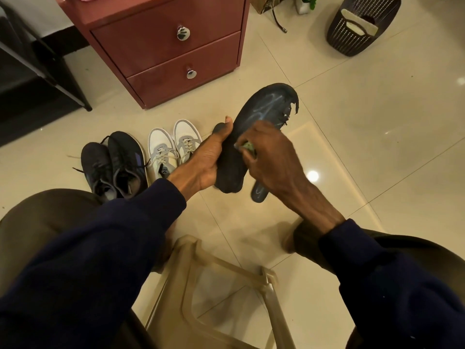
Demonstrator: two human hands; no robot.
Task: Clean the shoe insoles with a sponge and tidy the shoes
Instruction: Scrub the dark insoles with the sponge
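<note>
Watching the head feed, I am seeing the left hand [201, 159] gripping a dark insole [266, 107] in front of the red drawer cabinet [163, 54], with its fingers and thumb curled round the insole. The right hand [271, 157] is pinching a green sponge [247, 146] against the insole's face, fingers bent tight. Pale streaks are showing there, none readable. Before the cabinet, dark shoes [115, 165] and white-grey shoes [173, 144] are standing paired on the floor [352, 122]; their tongue label is reading too small.
</note>
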